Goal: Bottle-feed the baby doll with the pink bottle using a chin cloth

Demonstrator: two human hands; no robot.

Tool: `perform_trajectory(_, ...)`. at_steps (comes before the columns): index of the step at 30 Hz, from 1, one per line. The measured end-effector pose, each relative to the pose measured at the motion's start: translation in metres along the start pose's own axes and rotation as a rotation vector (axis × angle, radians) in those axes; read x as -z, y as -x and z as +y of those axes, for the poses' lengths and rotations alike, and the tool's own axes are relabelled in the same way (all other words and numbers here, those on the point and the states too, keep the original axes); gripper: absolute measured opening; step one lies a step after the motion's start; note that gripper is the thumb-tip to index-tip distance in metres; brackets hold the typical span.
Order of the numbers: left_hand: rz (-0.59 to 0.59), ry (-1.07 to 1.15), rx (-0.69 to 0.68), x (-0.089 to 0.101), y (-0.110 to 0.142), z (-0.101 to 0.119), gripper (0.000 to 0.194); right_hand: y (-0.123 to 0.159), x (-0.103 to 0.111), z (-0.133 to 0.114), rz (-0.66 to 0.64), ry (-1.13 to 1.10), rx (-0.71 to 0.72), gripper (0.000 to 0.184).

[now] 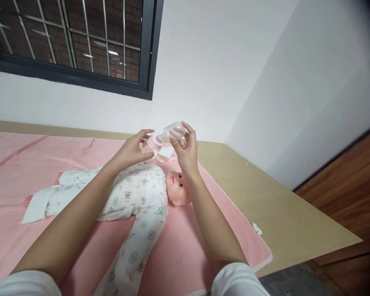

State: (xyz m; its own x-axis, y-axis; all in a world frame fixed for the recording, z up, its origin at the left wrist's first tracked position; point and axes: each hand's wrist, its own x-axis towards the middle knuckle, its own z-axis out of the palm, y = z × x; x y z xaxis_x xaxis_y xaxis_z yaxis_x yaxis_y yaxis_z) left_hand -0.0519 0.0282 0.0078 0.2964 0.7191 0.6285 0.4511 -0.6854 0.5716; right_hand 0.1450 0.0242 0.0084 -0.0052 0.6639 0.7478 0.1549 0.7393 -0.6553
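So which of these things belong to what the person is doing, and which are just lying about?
In the job:
- pink-ringed bottle, in the left hand
- clear rounded piece, in the right hand
- doll, probably

Apparently just lying about:
- white item behind the hands, unclear what
- small white scrap by the pink mat's edge

At the far left, a dark-framed window (pixel 151 45) is crossed by a metal grille (pixel 106 37), with a brick wall (pixel 132 24) beyond and pale light reflections (pixel 113 53) in it. The plain white far wall (pixel 203 61) meets a greyer, shaded right wall (pixel 314 82) in a corner. Below spreads a tan worktop (pixel 265 193); to its right stands a brown wood-grained panel (pixel 342 181), and grey floor (pixel 292 279) shows at the near right.
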Motion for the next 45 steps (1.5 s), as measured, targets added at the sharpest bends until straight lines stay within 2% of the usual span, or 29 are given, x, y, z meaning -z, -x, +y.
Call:
perform_trajectory(6,-0.032,0.058,-0.001,-0.004,0.003,0.015,0.066,0.005,-0.005,-0.003,-0.108,-0.069,-0.070,0.079)
perform_trajectory(12,-0.041,0.159,0.027,-0.006,0.002,0.008,0.066,0.005,-0.003,0.004,-0.211,-0.115,-0.124,0.086)
perform_trajectory(18,0.016,0.311,0.028,-0.010,0.000,0.002,0.063,0.000,0.006,0.018,-0.235,-0.163,-0.246,0.072)
perform_trajectory(23,0.020,0.360,0.017,-0.011,0.000,0.002,0.063,0.002,0.009,0.014,-0.434,-0.166,-0.374,0.091)
perform_trajectory(26,0.026,0.357,0.020,-0.012,0.000,0.002,0.062,0.005,0.007,0.009,-0.477,-0.184,-0.375,0.100)
perform_trajectory(34,-0.066,0.276,0.004,-0.014,0.002,0.004,0.063,0.006,0.002,0.012,-0.423,-0.189,-0.358,0.102)
perform_trajectory(37,-0.041,0.163,0.003,-0.008,0.003,0.005,0.067,0.000,0.012,0.027,-0.338,-0.121,-0.341,0.103)
perform_trajectory(39,-0.047,0.100,0.001,0.001,0.006,0.012,0.062,-0.006,0.026,0.046,-0.247,-0.059,-0.333,0.103)
perform_trajectory(42,-0.206,0.054,-0.074,0.023,0.015,0.038,0.047,-0.010,0.055,0.089,-0.048,0.071,-0.327,0.096)
perform_trajectory(45,-0.515,0.017,-0.265,0.044,0.032,0.078,0.026,-0.008,0.087,0.136,0.143,0.224,-0.342,0.088)
